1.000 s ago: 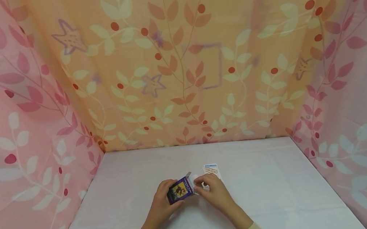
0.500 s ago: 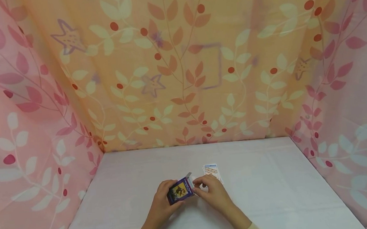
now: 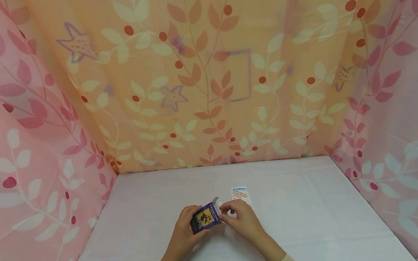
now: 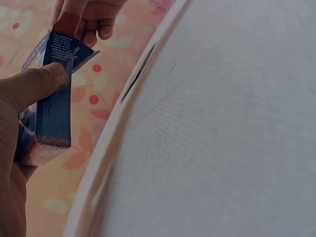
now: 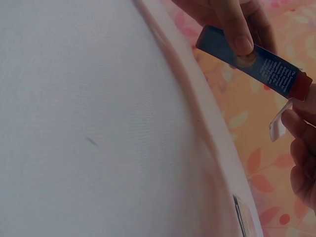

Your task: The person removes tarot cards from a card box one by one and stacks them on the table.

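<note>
A dark blue and purple card box (image 3: 204, 218) with a yellow picture on its front is tilted above the table. My left hand (image 3: 187, 227) grips it by its sides, thumb on the narrow edge in the left wrist view. At the box's right end, a flap (image 5: 279, 126) stands out and the end is open. There my right hand (image 3: 245, 222) pinches the end's edge between thumb and forefinger, its other fingers curled. What lies inside the box is hidden. Just behind the right hand lies a loose pile of picture cards (image 3: 240, 193), partly covered by that hand.
A white cloth covers the table (image 3: 137, 203). Floral curtains stand round it: an orange one (image 3: 205, 85) at the back, pink ones (image 3: 33, 170) at the left and right.
My right hand has shifted slightly left, bringing its fingertips closer against the box's open end. A bit more of the card pile shows. The left hand and box have hardly moved.
</note>
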`<state>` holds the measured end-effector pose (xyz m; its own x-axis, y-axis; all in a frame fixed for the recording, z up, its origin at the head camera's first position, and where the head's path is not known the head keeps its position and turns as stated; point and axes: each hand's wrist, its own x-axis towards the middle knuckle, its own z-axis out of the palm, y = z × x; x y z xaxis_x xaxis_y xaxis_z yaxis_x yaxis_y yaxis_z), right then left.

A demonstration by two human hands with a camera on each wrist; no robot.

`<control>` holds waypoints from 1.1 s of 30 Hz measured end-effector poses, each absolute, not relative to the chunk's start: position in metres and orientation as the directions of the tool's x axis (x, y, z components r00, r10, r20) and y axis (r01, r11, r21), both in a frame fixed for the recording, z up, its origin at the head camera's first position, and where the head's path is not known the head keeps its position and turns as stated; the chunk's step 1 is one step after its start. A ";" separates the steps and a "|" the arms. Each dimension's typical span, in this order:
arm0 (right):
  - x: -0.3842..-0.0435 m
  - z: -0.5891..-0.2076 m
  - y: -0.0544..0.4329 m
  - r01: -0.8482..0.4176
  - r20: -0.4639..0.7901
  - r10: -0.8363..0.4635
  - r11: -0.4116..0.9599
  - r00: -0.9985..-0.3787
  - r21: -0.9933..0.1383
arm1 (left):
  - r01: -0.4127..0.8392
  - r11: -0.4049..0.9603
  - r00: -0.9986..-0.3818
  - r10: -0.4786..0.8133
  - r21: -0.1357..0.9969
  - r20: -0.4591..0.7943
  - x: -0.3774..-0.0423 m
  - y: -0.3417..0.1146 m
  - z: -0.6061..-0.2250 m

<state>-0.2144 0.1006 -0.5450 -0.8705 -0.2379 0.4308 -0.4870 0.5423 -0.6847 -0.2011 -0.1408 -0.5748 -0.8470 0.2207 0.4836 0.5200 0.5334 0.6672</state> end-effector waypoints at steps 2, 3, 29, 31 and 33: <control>-0.214 -0.545 0.101 -0.487 0.431 -0.239 0.551 -0.870 -0.677 | 0.518 0.537 -0.848 0.219 0.666 0.482 -0.201 -0.141 -0.575; -0.214 -0.545 0.101 -0.487 0.430 -0.240 0.557 -0.870 -0.673 | 0.518 0.536 -0.848 0.219 0.667 0.482 -0.201 -0.141 -0.575; -0.214 -0.545 0.100 -0.495 0.436 -0.257 0.605 -0.862 -0.623 | 0.562 0.525 -0.819 0.244 0.640 0.519 -0.200 -0.142 -0.575; -0.213 -0.544 0.099 -0.490 0.431 -0.256 0.610 -0.865 -0.622 | 0.562 0.523 -0.819 0.243 0.641 0.520 -0.200 -0.142 -0.575; -0.213 -0.544 0.099 -0.484 0.424 -0.255 0.615 -0.869 -0.622 | 0.563 0.523 -0.818 0.241 0.641 0.522 -0.200 -0.142 -0.574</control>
